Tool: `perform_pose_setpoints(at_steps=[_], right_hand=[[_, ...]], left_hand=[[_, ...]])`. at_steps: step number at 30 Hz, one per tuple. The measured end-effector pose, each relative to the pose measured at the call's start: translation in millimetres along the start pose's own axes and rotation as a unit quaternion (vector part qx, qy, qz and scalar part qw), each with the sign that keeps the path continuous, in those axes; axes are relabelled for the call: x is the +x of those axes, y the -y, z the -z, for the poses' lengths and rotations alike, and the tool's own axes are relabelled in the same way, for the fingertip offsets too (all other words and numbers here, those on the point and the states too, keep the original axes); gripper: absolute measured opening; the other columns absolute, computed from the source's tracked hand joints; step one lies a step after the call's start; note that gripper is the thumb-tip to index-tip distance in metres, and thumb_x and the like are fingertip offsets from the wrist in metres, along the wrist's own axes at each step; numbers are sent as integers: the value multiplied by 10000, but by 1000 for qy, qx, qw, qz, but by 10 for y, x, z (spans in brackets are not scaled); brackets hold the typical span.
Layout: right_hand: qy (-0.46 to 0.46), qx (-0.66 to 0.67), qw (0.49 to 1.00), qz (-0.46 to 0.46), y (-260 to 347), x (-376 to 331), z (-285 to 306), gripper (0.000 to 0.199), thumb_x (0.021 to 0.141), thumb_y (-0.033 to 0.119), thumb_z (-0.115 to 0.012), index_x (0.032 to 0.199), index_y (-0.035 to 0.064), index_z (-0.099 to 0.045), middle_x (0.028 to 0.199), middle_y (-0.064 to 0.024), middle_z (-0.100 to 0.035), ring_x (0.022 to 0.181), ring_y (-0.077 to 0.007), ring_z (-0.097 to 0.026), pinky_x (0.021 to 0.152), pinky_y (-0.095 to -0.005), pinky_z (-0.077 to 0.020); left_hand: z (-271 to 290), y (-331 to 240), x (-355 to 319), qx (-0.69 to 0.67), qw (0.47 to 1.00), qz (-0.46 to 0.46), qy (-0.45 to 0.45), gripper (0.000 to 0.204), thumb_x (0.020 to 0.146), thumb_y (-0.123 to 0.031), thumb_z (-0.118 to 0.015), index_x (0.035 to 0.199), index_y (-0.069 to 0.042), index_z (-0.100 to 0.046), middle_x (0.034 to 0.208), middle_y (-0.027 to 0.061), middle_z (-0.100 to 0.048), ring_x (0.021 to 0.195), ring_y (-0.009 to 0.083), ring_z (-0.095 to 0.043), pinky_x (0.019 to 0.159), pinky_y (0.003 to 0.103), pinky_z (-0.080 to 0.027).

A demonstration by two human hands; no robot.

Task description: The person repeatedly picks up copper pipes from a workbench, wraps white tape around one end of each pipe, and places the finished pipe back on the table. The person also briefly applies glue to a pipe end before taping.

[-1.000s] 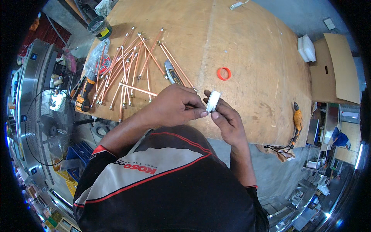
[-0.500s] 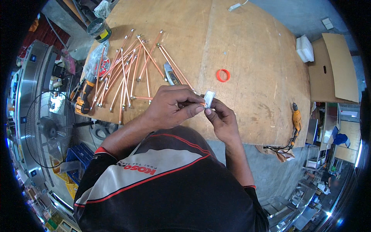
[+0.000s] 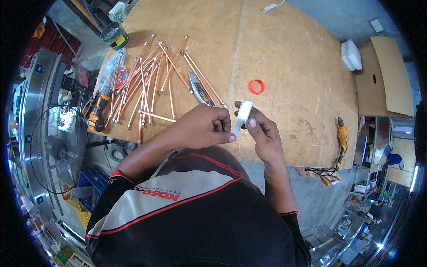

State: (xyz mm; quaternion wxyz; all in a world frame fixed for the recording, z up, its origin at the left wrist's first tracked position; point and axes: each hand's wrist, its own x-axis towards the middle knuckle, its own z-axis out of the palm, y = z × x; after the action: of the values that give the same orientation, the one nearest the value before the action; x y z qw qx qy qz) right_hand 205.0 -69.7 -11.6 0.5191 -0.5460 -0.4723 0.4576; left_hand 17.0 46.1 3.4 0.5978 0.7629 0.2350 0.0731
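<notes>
My left hand (image 3: 207, 127) is closed round a thin copper tube (image 3: 159, 117), whose far-left end sticks out past my wrist; my fingers cover the rest. In my right hand (image 3: 265, 135) is a roll of white thread seal tape (image 3: 245, 112), held between thumb and fingers. A white strip slants down from the roll to my left thumb and fingertips. Just beyond my left hand lies a grey utility knife (image 3: 199, 90). An orange-red plastic ring (image 3: 256, 87) rests on the table past my right hand.
Several copper tubes with metal end fittings (image 3: 143, 84) lie scattered across the left of the wooden table (image 3: 293, 58). A cordless power tool (image 3: 98, 111) and a dark tub (image 3: 114, 34) sit at the left edge. A yellow drill (image 3: 342, 140) lies by the right edge, near a cardboard box (image 3: 378, 84).
The tape roll has turned and moved slightly away from my left fingertips, drawing out a visible strip. My right hand has shifted right and its fingers have loosened. The copper tube has slid left and tilted.
</notes>
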Motion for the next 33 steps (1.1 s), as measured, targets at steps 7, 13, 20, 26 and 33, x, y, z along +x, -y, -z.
perform_pose_setpoints(at_steps=[7,13,20,26,33], right_hand=[[62,71,996,5,164,-45,-55,588,936,511,-597,1149,-32,-665,1377,-223,-546,1313,-316,-479,1107,-465,-326],[80,18,996,43,201,-112,-78,497,906,447,-645,1106,-5,-693,1329,-190,-590,1336,-332,-457,1119,-475,-315],[165,-56,981,88,134,-198,-111,359,869,365,-699,1007,34,-723,1205,-135,-676,1386,-382,-371,1141,-506,-257],[187,-110,968,122,155,-269,-166,344,865,348,-693,954,17,-715,1169,-135,-687,1399,-415,-342,1141,-521,-243],[143,-153,969,132,119,-307,-195,272,850,280,-696,924,18,-694,1004,-132,-673,1325,-404,-434,1128,-521,-287]], left_hand=[[-5,192,75,44,999,-13,-10,255,848,-228,-738,905,14,-682,783,160,-693,693,266,-669,647,376,-505],[6,219,99,98,995,-17,-25,220,865,-184,-703,974,6,-684,808,186,-683,731,260,-681,683,368,-517],[-23,399,167,-53,996,13,-75,152,919,-101,-650,1021,9,-671,792,74,-673,699,135,-615,634,294,-498],[-7,443,159,-152,986,24,-71,179,957,-141,-636,1030,18,-673,811,22,-656,675,80,-554,586,250,-456],[17,482,210,-183,978,39,-88,181,953,-146,-639,1037,11,-672,778,28,-656,653,88,-570,584,249,-470]])
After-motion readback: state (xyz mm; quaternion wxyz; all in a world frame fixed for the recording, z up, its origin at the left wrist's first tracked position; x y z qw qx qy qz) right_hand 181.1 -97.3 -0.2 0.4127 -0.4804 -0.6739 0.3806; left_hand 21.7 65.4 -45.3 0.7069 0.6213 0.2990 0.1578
